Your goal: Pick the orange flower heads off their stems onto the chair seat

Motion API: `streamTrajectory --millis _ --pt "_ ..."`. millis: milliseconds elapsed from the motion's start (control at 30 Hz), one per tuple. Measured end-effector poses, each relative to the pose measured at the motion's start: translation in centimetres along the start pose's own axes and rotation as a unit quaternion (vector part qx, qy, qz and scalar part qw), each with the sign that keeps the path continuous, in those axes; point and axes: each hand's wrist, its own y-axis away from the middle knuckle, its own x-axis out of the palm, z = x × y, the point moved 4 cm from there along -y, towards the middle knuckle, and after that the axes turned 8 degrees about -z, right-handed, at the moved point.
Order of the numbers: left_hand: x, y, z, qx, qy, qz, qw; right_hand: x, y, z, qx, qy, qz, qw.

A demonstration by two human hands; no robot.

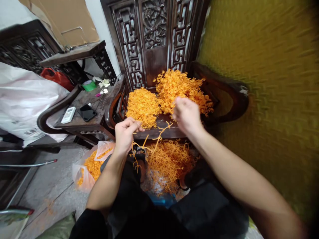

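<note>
My left hand [127, 130] is closed, its fingertips pinching a branched orange plastic stem [159, 136] whose bare twigs hang below the hand and spread to the right. Just behind that hand a low heap of small orange pieces [144, 108] lies on a dark wooden chair seat. To its right rises a taller pile of orange plastic sprigs [174, 84]. In front of this pile is my right hand [186, 113], blurred, with curled fingers; what they hold, if anything, cannot be made out. Between my legs sits a tangle of bare orange stems [169, 159].
A pink plastic bag [86, 179] of orange pieces stands on the floor at left. The side table carries a phone [87, 113], a white device [68, 115] and green tape [89, 85]. The chair's curved armrest [234, 99] and a yellowish textured surface [264, 99] lie right.
</note>
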Motion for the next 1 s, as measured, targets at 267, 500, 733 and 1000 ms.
streamTrajectory --millis 267,500,733,1000 --pt "-0.2 0.5 0.6 0.001 -0.073 0.091 0.993 0.8 0.5 -0.7 0.027 0.068 0.153 0.986" --pt "0.1 0.7 0.8 0.0 -0.124 0.116 0.985 3.0 2.8 1.0 -0.118 0.218 0.285 0.926" --pt "-0.1 0.9 1.4 -0.019 -0.207 0.15 0.967 3.7 2.6 0.3 -0.29 0.391 0.204 0.85" --pt "-1.1 2.2 3.6 -0.056 -0.419 0.288 0.86 3.0 -2.8 -4.8 -0.136 0.46 0.122 0.869"
